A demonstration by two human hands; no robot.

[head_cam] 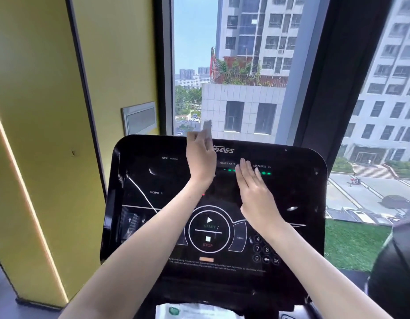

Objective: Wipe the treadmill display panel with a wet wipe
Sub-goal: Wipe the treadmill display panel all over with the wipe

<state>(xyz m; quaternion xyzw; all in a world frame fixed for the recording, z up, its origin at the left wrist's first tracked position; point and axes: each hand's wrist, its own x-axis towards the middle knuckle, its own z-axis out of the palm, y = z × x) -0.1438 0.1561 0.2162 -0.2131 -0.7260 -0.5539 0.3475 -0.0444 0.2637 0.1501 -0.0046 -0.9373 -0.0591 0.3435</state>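
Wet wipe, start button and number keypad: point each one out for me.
wet wipe (207, 126): head view, on its pale upper end.
start button (209, 220): head view, on the white play triangle.
number keypad (266, 250): head view, on the 8 key.

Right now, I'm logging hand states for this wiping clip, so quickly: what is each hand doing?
Left hand: pinches the wipe at the top edge of the display panel.
Right hand: open, fingers straight, flat over the panel.

The display panel (291, 192) reads TIME, HEART RATE, DISTANCE, INCLINE, START, STOP.
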